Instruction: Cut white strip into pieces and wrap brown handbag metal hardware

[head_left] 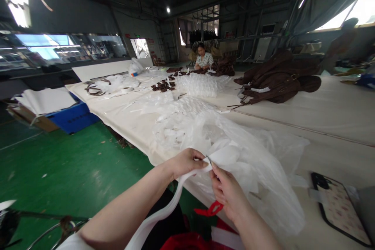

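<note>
My left hand (187, 161) is closed, pinching a long white foam strip (164, 211) that hangs down toward my lap. My right hand (227, 189) is closed on a pair of scissors (213, 208) with red handles. The small blade tip shows at the strip between the two hands. Both hands work at the near edge of the long white table (336, 121), just in front of a heap of clear plastic bags and white foam pieces (234, 144).
A phone in a patterned case (336, 207) lies at the near right. Brown bags (278, 82) are piled further along the table. Another person (203, 59) sits at the far end. Green floor (73, 164) and a blue bin (73, 117) lie to the left.
</note>
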A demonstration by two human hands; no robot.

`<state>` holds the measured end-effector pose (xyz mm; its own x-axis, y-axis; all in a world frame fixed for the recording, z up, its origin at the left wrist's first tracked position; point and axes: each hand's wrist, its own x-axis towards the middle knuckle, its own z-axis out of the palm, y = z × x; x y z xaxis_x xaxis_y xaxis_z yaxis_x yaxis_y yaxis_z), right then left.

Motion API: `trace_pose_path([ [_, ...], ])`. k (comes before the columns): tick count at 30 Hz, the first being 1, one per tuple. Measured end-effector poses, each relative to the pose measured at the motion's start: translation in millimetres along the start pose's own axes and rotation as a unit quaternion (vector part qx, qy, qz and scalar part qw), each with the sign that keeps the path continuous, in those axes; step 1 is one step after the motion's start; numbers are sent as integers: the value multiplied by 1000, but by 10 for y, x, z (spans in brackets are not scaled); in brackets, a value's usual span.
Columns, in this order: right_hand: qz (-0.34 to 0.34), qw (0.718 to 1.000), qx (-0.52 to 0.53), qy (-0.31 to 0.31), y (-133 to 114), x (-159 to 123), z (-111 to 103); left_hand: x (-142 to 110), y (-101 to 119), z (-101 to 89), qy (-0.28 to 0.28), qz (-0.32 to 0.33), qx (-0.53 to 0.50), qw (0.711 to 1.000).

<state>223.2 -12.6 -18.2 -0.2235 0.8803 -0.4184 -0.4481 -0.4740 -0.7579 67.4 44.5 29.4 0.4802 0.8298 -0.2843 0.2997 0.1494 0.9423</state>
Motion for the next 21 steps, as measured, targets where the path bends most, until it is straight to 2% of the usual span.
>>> trace_pose_path([
  [5,5,999,33,7,-23,-1,-33,-11,-43,-29,16,-3,-23,1000],
  [9,7,999,34,22,-29,-51,-113,-37,-114,-100,22,-8,-119,993],
  [14,5,1000,5,-5,35,-140,-151,-35,-171,-150,45,10,-198,979],
  [21,-2,1000,7,-19,149,-116,-137,-63,-149,-134,35,25,-185,982],
])
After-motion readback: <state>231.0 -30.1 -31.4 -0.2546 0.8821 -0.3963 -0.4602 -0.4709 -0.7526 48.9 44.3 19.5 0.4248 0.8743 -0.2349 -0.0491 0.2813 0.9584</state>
